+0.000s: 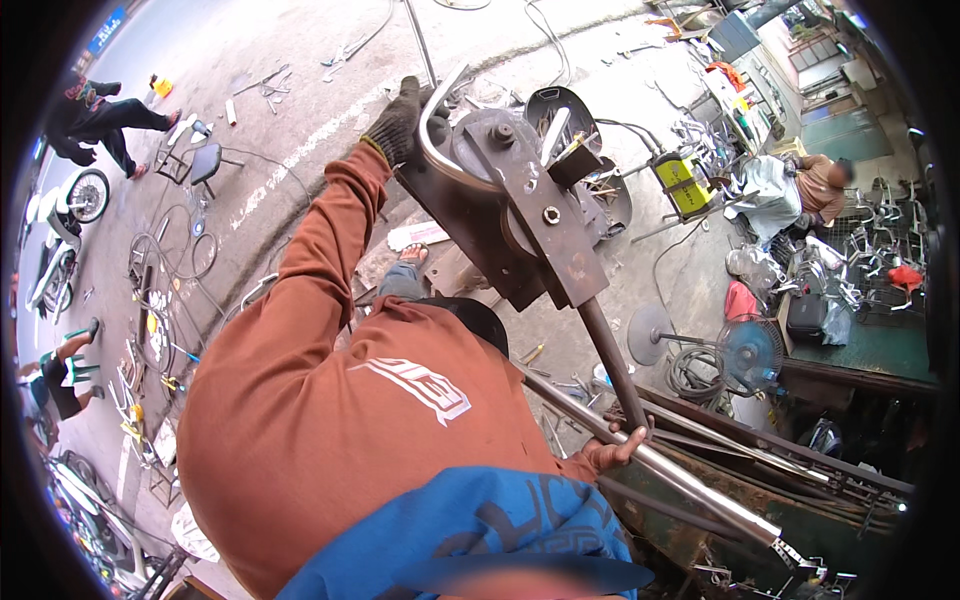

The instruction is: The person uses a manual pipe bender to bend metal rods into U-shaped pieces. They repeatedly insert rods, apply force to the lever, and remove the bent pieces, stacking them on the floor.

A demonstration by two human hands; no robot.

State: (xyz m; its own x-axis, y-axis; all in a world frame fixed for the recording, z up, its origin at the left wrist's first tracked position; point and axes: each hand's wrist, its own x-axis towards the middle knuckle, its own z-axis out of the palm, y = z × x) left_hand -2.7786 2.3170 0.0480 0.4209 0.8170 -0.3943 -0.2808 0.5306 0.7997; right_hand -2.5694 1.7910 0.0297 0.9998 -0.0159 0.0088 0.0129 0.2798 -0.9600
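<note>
A dark steel tube bender (530,200) with a round die and bolted side plates stands before me. A shiny metal tube (432,150) curves around its die, and a straight length rises beyond. My left hand (392,125), in a dark knit glove, is closed on the tube beside the die. My bare right hand (612,452) is wrapped around the lower end of the bender's lever (612,365). Close to that hand passes a long straight steel pipe (690,480), running down to the right; whether the hand touches it I cannot tell.
A yellow-green machine (683,185) with cables stands right of the bender. Farther right are a fan (750,355), coiled hose (697,372) and a seated person (822,188) among metal parts. At left, another person (95,120) walks near a stool (205,162) and motorbike (60,235).
</note>
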